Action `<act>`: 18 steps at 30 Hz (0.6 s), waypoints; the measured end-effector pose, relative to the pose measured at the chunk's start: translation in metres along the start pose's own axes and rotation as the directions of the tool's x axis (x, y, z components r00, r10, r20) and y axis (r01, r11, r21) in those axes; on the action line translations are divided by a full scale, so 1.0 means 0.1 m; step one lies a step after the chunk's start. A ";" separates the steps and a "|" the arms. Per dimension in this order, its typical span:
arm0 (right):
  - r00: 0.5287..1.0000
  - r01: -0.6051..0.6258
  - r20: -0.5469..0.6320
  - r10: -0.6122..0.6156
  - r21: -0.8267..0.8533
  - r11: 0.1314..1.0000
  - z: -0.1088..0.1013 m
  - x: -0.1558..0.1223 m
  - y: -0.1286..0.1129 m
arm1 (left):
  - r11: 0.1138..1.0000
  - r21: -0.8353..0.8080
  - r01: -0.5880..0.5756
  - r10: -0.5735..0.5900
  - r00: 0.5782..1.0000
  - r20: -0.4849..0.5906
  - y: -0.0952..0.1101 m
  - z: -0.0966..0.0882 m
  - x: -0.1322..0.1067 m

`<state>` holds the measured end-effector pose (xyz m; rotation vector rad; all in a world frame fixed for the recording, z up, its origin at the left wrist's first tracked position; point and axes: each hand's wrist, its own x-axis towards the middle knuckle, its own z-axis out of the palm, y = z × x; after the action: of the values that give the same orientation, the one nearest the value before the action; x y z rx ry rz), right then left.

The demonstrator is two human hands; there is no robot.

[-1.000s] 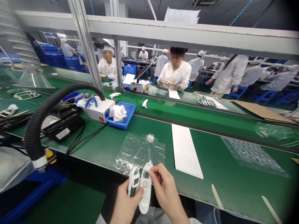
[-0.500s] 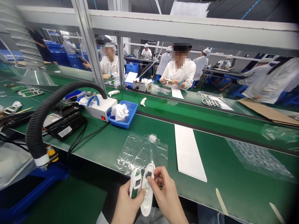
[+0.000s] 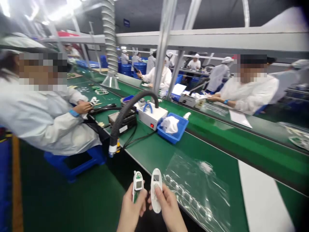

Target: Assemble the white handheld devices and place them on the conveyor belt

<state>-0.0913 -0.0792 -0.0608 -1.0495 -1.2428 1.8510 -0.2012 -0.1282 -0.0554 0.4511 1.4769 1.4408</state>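
Observation:
My left hand (image 3: 131, 211) is closed round a small white device half with a green circuit board and a little screen (image 3: 137, 187), held upright. My right hand (image 3: 169, 211) grips a white oval front cover with a window and buttons (image 3: 156, 190), thumb pressed on its face. The two parts stand side by side, a little apart, in front of the near edge of the green bench (image 3: 159, 154). A clear plastic bag (image 3: 198, 187) lies flat on the bench just right of my hands.
A black corrugated hose (image 3: 125, 112) arches over a black unit and a white box with blue cutters (image 3: 152, 112). A blue tray with a white cloth (image 3: 172, 127) stands behind. A seated co-worker in white (image 3: 45, 119) works at left; others sit across.
The view has swung left, bringing the co-worker at left into sight. My hands have drawn the two parts slightly apart; my right fingers no longer pinch at the cover's top.

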 end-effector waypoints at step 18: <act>0.965 -0.254 0.129 0.230 0.216 0.943 1.19 0.98 0.33 | 0.905 -0.407 -0.123 -0.048 0.921 -0.386 0.10 -0.75 0.78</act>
<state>-0.2442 -0.0551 -0.0901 -1.0262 -0.9563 2.2018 -0.3015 -0.1029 -0.0901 -0.0876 1.3959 1.9056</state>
